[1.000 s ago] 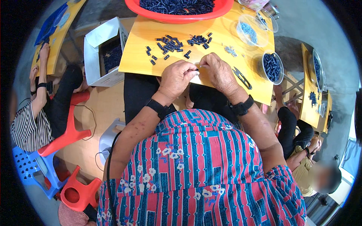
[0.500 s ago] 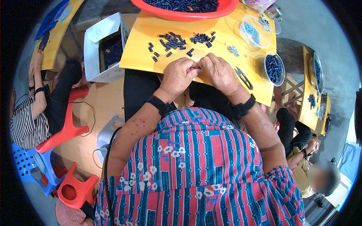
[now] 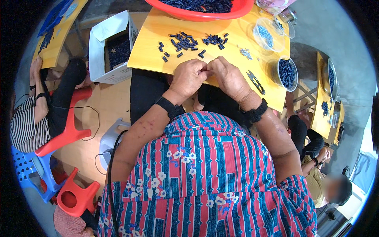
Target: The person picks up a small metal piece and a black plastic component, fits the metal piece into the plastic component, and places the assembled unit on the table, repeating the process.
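My left hand (image 3: pixel 187 78) and my right hand (image 3: pixel 229 79) meet over the table's near edge, fingertips pinched together. Whatever is between them is too small or hidden to make out. Beyond them, small dark cylinders lie in a left pile (image 3: pixel 183 41) and a right pile (image 3: pixel 213 40), with several strays around. Black thread snips (image 3: pixel 256 82) rest on the wood by my right hand. A little heap of small silvery pieces (image 3: pixel 246 53) lies farther off on that side.
A red basin (image 3: pixel 197 15) of dark pieces stands at the far edge. Clear tubs hold silvery bits (image 3: pixel 265 36) and dark cylinders (image 3: pixel 287 72) on the right. A white carton (image 3: pixel 98 59) stands left of the yellow table (image 3: pixel 148 59). Other people sit at tables on both sides.
The view has shifted slightly, so the table and piles sit a little farther right. My hands remain pinched together in nearly the same place.
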{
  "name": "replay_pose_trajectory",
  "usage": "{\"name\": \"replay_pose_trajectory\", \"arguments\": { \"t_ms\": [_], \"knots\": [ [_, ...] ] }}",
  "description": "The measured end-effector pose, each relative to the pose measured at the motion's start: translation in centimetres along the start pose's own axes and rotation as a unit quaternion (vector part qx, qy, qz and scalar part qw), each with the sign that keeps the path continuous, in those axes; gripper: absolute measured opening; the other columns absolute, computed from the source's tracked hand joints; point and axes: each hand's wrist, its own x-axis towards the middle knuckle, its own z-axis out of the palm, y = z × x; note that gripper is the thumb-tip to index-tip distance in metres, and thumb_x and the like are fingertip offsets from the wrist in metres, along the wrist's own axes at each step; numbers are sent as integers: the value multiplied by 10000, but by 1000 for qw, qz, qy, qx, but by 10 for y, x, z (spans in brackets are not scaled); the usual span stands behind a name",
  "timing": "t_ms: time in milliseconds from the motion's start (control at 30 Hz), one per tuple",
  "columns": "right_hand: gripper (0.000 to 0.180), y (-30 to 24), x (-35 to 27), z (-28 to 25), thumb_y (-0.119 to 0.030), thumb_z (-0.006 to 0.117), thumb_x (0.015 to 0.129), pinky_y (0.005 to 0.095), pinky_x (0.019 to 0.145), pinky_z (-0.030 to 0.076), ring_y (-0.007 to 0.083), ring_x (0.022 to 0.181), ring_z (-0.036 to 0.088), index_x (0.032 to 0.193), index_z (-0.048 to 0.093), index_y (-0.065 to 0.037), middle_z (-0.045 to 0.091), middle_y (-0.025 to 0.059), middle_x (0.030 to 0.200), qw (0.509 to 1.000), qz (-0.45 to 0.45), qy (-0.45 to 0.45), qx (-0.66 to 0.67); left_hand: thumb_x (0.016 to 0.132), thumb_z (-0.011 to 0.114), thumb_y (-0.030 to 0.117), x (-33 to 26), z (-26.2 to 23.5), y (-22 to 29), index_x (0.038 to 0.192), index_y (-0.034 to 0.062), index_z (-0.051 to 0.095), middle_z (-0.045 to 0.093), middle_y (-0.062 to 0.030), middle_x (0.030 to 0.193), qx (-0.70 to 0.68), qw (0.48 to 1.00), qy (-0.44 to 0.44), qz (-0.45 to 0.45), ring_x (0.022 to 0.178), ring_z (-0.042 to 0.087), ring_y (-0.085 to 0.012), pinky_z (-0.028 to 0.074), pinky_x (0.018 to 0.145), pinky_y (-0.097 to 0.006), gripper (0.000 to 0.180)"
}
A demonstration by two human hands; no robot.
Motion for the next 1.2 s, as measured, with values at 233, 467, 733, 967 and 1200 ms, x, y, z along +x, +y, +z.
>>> {"name": "replay_pose_trajectory", "arguments": {
  "t_ms": [233, 467, 733, 967, 1200],
  "knots": [
    [79, -2, -4, 10, -13, 597, 846, 339, 670, 521, 258, 709, 631, 924, 611, -20, 627, 129, 821, 960, 202, 56, 184, 784, 730, 125, -1, 0, -2, 826, 24, 668, 595, -83, 720, 27, 999, -6, 32, 641, 589, -212, 477, 610, -333, 125],
    [45, 1, -8, 14, -21, 615, 884, 279, 653, 515, 149, 686, 621, 926, 621, -4, 629, 79, 775, 924, 245, 76, 282, 785, 729, 132, -1, 1, 0, 829, 30, 665, 590, -78, 725, 14, 999, 3, 31, 636, 580, -207, 472, 603, -328, 128],
    [60, 1, -9, 17, -40, 646, 888, 256, 636, 513, 114, 683, 620, 904, 621, 13, 656, 62, 771, 897, 272, 93, 337, 785, 727, 123, -1, 1, -1, 867, 36, 672, 601, -83, 732, 9, 999, 2, 32, 642, 586, -209, 472, 605, -323, 132],
    [66, 10, -9, 24, -24, 664, 879, 243, 613, 511, 104, 667, 627, 904, 617, 14, 665, 53, 787, 882, 284, 108, 359, 790, 742, 122, -1, 3, -4, 874, 34, 677, 615, -86, 734, 3, 1000, 5, 27, 638, 597, -199, 480, 605, -310, 138],
    [78, 11, -8, 20, -20, 666, 882, 222, 613, 513, 82, 670, 612, 937, 627, 20, 668, 47, 807, 841, 307, 127, 428, 782, 759, 126, -1, 4, -6, 860, 36, 677, 625, -77, 741, -3, 1000, 13, 21, 630, 606, -171, 485, 593, -303, 144]
  ]
}}
